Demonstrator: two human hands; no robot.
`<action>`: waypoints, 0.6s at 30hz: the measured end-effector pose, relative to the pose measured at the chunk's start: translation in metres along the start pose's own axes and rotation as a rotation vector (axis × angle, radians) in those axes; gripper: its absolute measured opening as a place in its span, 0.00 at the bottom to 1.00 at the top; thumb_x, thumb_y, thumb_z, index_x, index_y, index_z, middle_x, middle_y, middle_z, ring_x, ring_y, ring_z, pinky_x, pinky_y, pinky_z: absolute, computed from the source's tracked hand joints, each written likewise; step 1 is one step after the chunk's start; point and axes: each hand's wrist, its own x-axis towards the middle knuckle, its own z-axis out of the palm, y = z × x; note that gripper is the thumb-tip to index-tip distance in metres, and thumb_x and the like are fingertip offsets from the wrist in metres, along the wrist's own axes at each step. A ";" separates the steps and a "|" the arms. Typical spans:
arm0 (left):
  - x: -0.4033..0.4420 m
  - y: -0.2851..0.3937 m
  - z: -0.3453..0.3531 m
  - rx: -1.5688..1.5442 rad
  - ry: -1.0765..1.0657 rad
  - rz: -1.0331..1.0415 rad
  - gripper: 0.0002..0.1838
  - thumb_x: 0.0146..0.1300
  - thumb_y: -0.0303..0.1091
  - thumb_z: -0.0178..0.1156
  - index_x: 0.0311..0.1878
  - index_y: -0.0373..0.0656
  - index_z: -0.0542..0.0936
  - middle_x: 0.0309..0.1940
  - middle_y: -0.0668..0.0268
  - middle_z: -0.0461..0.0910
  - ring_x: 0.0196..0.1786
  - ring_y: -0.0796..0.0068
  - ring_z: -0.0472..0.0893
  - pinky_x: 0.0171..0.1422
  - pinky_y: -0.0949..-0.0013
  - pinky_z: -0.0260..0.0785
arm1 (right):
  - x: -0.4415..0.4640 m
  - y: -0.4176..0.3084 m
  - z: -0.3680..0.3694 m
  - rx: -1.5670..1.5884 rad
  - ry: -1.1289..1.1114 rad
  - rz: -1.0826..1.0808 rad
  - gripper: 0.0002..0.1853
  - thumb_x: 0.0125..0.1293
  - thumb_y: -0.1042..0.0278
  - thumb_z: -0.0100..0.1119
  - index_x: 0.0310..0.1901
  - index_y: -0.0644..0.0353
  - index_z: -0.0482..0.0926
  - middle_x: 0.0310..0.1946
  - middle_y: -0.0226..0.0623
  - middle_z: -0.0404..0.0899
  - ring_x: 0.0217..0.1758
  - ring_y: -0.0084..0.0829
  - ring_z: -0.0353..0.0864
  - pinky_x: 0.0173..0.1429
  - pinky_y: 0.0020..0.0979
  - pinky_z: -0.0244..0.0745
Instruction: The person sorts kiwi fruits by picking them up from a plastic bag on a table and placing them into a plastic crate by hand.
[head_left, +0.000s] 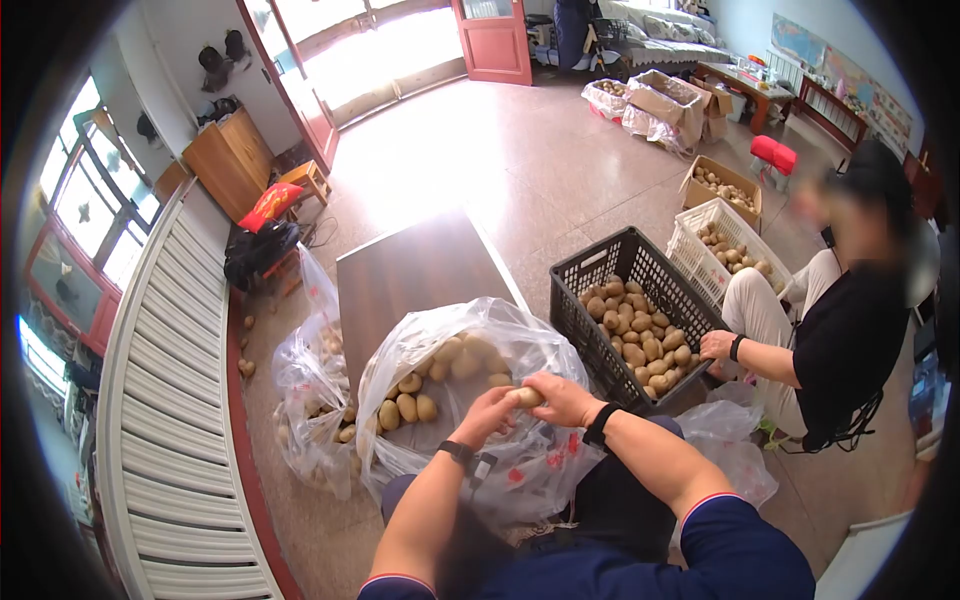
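Observation:
Between my two hands is a pale tan potato (527,397), held over the near side of a clear plastic bag (400,345). My right hand (563,402) is closed around its right end. At the other end, the fingers of my left hand (484,416) are closed against it. Inside the wide-mouthed bag lie several potatoes (406,406), partly hidden behind the plastic. Ahead and to the right stands a black plastic crate (573,290), holding many more potatoes (640,335).
A person (850,320) sits at the right, one hand at the black crate's edge. Beyond are a white crate (690,255) and a cardboard box (700,165) of potatoes. A brown board (415,265) lies ahead; another plastic bag (310,375) and a white radiator (170,400) are leftward.

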 end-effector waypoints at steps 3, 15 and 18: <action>0.009 -0.009 -0.014 0.054 0.210 0.041 0.23 0.68 0.47 0.60 0.57 0.39 0.78 0.40 0.67 0.80 0.31 0.83 0.78 0.29 0.77 0.69 | 0.008 0.009 -0.020 0.160 0.129 0.203 0.21 0.58 0.59 0.67 0.51 0.60 0.77 0.44 0.48 0.80 0.52 0.49 0.79 0.55 0.40 0.75; 0.007 -0.010 -0.066 0.899 0.941 0.018 0.24 0.58 0.36 0.62 0.56 0.37 0.72 0.57 0.49 0.70 0.58 0.48 0.75 0.62 0.53 0.70 | -0.023 0.126 -0.071 1.027 0.768 1.158 0.23 0.70 0.35 0.48 0.43 0.49 0.76 0.26 0.26 0.75 0.20 0.22 0.69 0.21 0.28 0.68; 0.007 -0.007 -0.069 0.909 0.895 -0.131 0.27 0.59 0.36 0.60 0.60 0.38 0.68 0.61 0.48 0.67 0.61 0.47 0.75 0.62 0.53 0.71 | -0.029 0.138 -0.073 1.081 0.789 1.249 0.22 0.70 0.35 0.48 0.41 0.48 0.75 0.26 0.27 0.73 0.20 0.24 0.69 0.23 0.30 0.67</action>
